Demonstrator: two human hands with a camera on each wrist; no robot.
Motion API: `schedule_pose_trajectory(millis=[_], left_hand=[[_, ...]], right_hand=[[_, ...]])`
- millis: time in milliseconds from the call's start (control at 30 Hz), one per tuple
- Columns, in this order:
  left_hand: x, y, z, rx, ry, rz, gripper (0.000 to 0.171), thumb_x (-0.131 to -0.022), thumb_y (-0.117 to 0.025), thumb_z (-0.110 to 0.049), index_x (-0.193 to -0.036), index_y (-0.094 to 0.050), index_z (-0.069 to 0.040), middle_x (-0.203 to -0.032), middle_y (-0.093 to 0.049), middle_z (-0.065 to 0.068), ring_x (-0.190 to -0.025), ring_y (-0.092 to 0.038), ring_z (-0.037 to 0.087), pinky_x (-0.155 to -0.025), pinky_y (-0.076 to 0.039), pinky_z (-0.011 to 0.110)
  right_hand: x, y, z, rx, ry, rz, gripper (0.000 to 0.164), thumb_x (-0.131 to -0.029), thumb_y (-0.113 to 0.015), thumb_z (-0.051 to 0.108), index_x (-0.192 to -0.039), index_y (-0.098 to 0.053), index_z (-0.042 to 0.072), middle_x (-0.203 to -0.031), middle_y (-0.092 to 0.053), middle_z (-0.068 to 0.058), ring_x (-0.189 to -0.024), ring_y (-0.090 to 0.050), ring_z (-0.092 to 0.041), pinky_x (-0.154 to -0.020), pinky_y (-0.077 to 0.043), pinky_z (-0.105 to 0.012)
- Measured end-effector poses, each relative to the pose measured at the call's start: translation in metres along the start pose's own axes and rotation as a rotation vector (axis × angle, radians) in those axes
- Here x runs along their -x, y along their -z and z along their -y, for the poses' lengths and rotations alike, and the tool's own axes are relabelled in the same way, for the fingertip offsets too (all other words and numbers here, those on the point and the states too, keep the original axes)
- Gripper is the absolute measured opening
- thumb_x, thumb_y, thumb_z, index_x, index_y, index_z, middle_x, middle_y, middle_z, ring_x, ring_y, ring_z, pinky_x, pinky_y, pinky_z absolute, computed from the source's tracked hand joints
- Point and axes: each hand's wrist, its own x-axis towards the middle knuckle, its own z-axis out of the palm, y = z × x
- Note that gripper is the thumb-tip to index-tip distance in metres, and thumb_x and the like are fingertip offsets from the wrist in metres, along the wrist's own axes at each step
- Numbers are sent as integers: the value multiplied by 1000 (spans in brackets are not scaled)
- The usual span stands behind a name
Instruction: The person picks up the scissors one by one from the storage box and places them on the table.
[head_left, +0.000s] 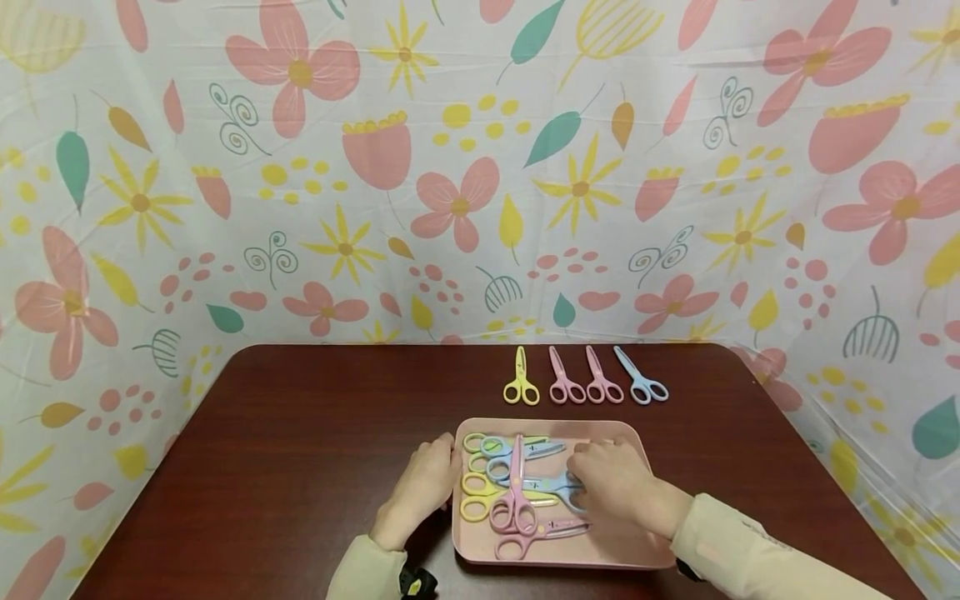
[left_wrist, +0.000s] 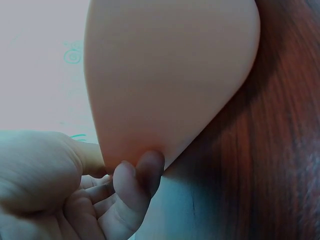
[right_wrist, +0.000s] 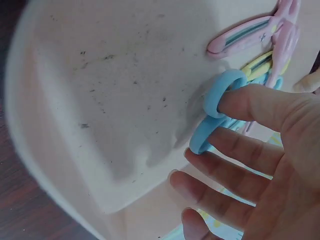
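A pink tray [head_left: 622, 542] holds several pairs of scissors in blue, yellow and pink, heaped toward its left half. My left hand [head_left: 427, 477] grips the tray's left wall, its fingers curled at the edge in the left wrist view. Inside the tray, my right hand [head_left: 611, 475] pinches the handle loops of blue scissors [right_wrist: 214, 100] between thumb and index finger, the other fingers spread. Their blades point left into the heap. Pink scissors [head_left: 516, 483] lie across the pile, with yellow scissors [head_left: 474, 493] partly beneath. Another pink pair [head_left: 543, 535] lies near the front wall.
Behind the tray, a row stands on the brown table [head_left: 315, 433]: yellow scissors [head_left: 521, 379], two pink pairs, one of them the left pink scissors [head_left: 566, 379], and blue scissors [head_left: 640, 379]. Their tips point toward the flowered curtain [head_left: 465, 208] at the table's far edge.
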Motion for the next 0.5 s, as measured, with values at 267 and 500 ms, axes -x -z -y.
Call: schedule_pose_trajectory(millis=[267,500], left_hand=[[1,0,-1,20,13,14,19,-102,-46,-11,-86,-55,-3,-60,-52,4,-32,-50,13,-35,-43,29],[0,1,0,8,-6,-3,19,-101,-47,-9,-85,-54,-3,-59,-52,4,-31,-49,11,-35,-43,29]], right_hand=[[8,12,3,34,38,-96,34,-62,-80,26,-59,-46,22,-65,-43,7,-55,-45,-18,-58,-40,-43],[13,23,2,92,91,-172,29,-60,-79,25,-58,-50,21,-63,-44,6,-52,-45,-18,-63,-41,-45]])
